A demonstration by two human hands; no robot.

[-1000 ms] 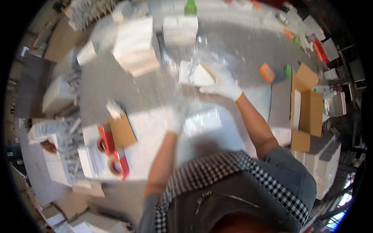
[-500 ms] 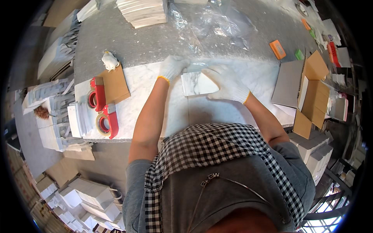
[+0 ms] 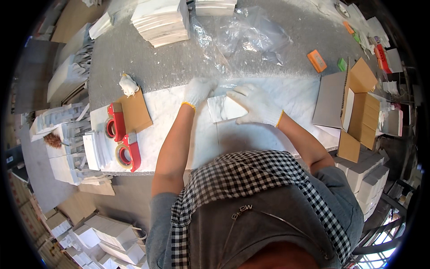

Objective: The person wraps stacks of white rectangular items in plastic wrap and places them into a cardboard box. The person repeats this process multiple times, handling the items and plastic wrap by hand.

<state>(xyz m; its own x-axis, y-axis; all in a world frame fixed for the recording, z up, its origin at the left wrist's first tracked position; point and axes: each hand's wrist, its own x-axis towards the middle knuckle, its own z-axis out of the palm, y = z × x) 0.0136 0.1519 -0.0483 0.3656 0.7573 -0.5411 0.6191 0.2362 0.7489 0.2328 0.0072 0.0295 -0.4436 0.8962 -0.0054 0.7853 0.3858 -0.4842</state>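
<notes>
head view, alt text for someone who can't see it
A person's gloved right hand holds a white, grey-veined tile over a pale marbled slab, with the gloved left hand close by. Two red tape dispensers lie to the left, an open cardboard box sits to the right, and crumpled clear plastic lies beyond the hands.

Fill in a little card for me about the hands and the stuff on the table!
Left hand: gloved, beside the tile; grip unclear
Right hand: gloved, holding the tile
Tile: white with grey streaks
Left side: two red tape dispensers
Right side: open cardboard box
Far side: crumpled clear plastic, white stack
</notes>
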